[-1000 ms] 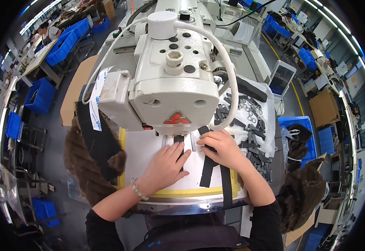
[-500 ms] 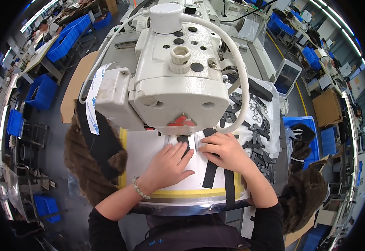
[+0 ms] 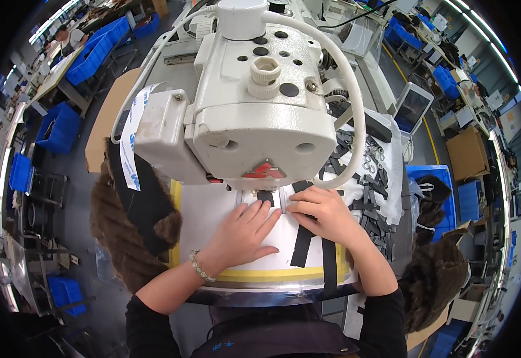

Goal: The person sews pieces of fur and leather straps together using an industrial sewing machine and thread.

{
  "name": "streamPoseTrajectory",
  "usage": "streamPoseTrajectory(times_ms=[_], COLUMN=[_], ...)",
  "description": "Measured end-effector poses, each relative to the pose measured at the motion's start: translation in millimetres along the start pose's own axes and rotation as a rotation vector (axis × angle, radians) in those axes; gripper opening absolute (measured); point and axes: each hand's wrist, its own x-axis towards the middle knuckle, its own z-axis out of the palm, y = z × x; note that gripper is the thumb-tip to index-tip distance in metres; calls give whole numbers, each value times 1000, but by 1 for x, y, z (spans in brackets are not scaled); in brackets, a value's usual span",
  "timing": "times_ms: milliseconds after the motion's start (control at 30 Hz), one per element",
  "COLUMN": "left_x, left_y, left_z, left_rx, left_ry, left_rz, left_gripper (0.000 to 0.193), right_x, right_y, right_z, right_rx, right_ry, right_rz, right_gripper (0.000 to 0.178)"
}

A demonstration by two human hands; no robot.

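A large off-white industrial sewing machine (image 3: pixel 260 137) stands over a white work plate (image 3: pixel 213 218) edged in yellow tape. Beneath its head, a short black strap piece (image 3: pixel 264 196) lies by the metal clamp. My left hand (image 3: pixel 239 235) rests flat with fingers stretched, their tips at the strap's near end and partly covering it. My right hand (image 3: pixel 327 216) bends its fingers loosely beside the clamp's right rail, thumb apart, nothing visibly gripped. A black webbing strip (image 3: pixel 302 246) runs out from under that hand, and another strip (image 3: pixel 329 265) hangs over the plate's front edge.
Several cut black strips (image 3: pixel 382 234) and metal rings (image 3: pixel 372 160) lie on white sheeting at the right. Brown fur pieces lie left (image 3: pixel 120 232) and lower right (image 3: pixel 433 286). A blue bin (image 3: pixel 448 209) stands at the right. The machine head overhangs both hands.
The view has shifted slightly, moving the machine a little rightward. Less of the black strap shows between my left fingers. My right hand stays nearly in place by the clamp.
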Motion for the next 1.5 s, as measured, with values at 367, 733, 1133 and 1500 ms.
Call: streamPoseTrajectory(times_ms=[367,733,1133,1500], left_x=[1,3,4,-54], left_y=[-9,-7,-8,-9], left_z=[2,2,0,-72], left_rx=[-15,-18,-39,583], left_ry=[-1,-20,-40,-220], left_rz=[-47,-37,-83,-419], left_gripper=[73,74,73,44], right_x=[-1,-1,-1,-3], right_y=[0,0,-1,-5], right_z=[2,1,0,-12], right_rx=[4,8,-62,-72], right_ry=[7,-4,-69,-32], right_rz=[11,13,-66,12], right_gripper=[13,13,12,18])
